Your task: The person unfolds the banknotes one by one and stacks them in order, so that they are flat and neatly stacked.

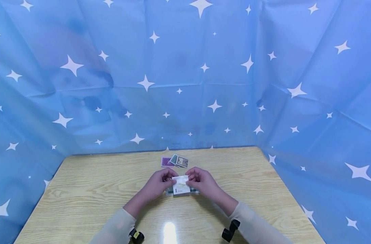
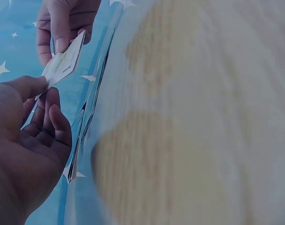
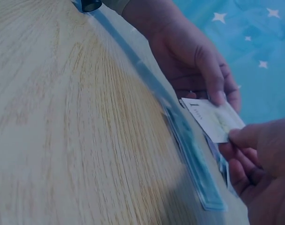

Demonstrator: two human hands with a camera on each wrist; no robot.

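A small white card (image 1: 181,185) printed with a "1" is held up above the table, facing the head camera. My left hand (image 1: 159,183) pinches its left edge between thumb and fingers. On the opposite edge, my right hand (image 1: 202,182) pinches it the same way. Under the card, partly hidden by it, a flat greenish piece (image 1: 194,191) lies on the wood; the right wrist view shows this teal strip (image 3: 198,164) with a pale border. The white card (image 2: 65,65) appears tilted in the left wrist view, with both thumbs on its face.
Beyond the hands, a purple card (image 1: 166,162) and overlapping dark picture cards (image 1: 182,161) lie on the wooden table (image 1: 97,189). A blue cloth (image 1: 179,67) with white stars hangs behind and beside the table. A black wrist camera (image 1: 230,231) sits at the right sleeve.
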